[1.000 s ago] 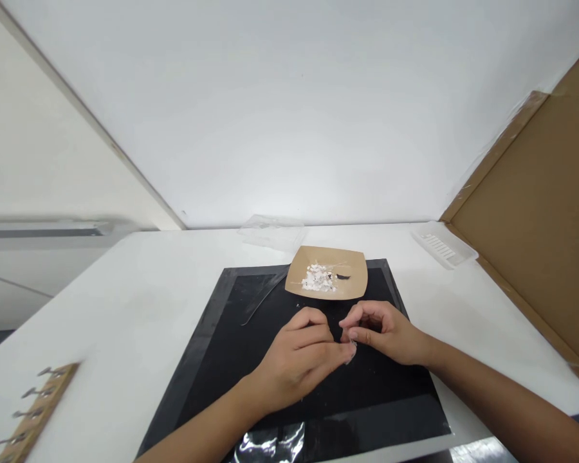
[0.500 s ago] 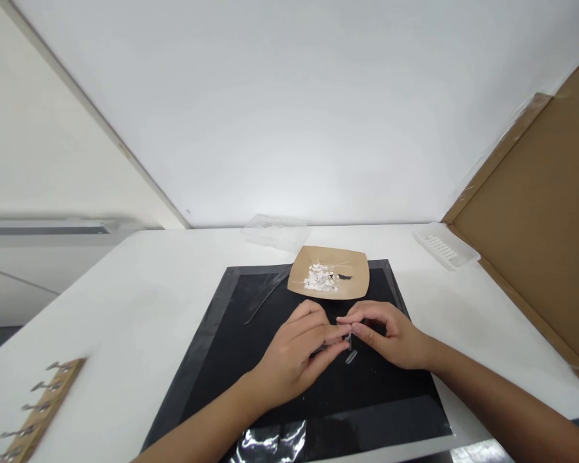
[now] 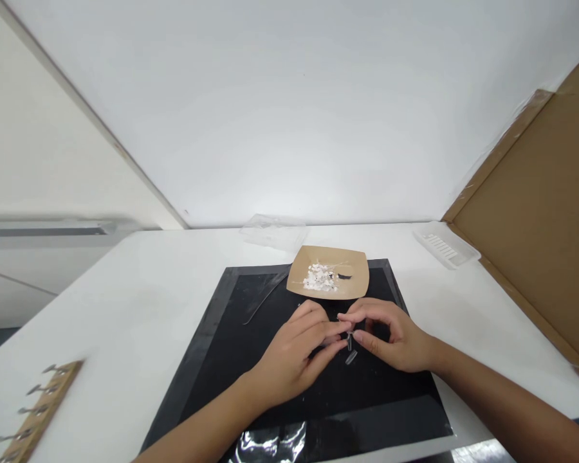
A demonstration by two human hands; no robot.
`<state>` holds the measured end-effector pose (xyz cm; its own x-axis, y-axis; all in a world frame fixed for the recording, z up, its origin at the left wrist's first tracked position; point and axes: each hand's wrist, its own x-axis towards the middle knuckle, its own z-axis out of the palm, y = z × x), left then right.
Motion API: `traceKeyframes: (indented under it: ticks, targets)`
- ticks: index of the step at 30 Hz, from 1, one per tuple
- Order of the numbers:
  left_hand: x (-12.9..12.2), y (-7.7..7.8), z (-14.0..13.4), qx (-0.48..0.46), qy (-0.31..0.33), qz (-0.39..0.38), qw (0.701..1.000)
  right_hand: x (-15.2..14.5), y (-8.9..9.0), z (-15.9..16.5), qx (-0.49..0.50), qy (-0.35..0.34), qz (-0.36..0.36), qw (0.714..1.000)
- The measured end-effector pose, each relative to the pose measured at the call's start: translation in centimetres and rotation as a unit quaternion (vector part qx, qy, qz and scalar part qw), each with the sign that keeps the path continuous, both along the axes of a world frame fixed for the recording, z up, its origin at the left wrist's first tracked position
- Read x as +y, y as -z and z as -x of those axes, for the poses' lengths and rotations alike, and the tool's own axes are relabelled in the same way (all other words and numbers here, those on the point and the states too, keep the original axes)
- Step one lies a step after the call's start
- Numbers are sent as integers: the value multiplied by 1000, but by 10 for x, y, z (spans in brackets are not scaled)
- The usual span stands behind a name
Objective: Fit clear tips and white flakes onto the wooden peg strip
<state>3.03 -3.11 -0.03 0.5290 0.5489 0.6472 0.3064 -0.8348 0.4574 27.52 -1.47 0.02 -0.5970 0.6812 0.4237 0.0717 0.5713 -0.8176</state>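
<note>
Over the black mat (image 3: 231, 360), my left hand (image 3: 294, 357) has its thumb and fingers closed on a small clear piece (image 3: 350, 341), which looks like a false nail tip. My right hand (image 3: 390, 335) meets it from the right, thumb and index finger bent in a pinch at the upper end of that piece. Whatever lies between those right fingertips is too small to make out. A second clear nail tip (image 3: 351, 357) lies on the mat just below the fingertips. Behind the hands, a brown paper tray (image 3: 354, 260) holds small white scraps (image 3: 320, 278) and a dark sliver (image 3: 344, 276).
A thin dark tool (image 3: 265, 298) lies left of the tray. Clear plastic wrap (image 3: 275, 231) rests behind it. At right stands a translucent tray (image 3: 463, 258) with white strips, by a cardboard wall (image 3: 535, 225). A wooden strip with metal pegs (image 3: 43, 411) sits lower left.
My right thumb has shifted slightly right, and more of the clear piece shows between the hands. My left hand stays almost in place.
</note>
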Motion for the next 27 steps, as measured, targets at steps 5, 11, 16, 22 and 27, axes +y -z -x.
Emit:
traceKeyframes:
  ticks: [5, 11, 16, 22, 27]
  targets:
    - [-1, -3, 1, 22, 3, -19, 1000, 0, 0, -1, 2, -13, 0, 1000]
    - [-1, -5, 4, 63, 10, -14, 998, 1, 2, -1, -9, -16, 12, 1000]
    - [-3, -6, 4, 79, 1, 4, 997, 2, 3, -1, -10, -11, 16, 1000]
    - [-2, -3, 5, 77, 0, 13, 997, 0, 4, 0, -10, -5, 26, 1000]
    - [0, -4, 5, 59, -2, 12, 998, -3, 6, 4, -22, 14, 88, 996]
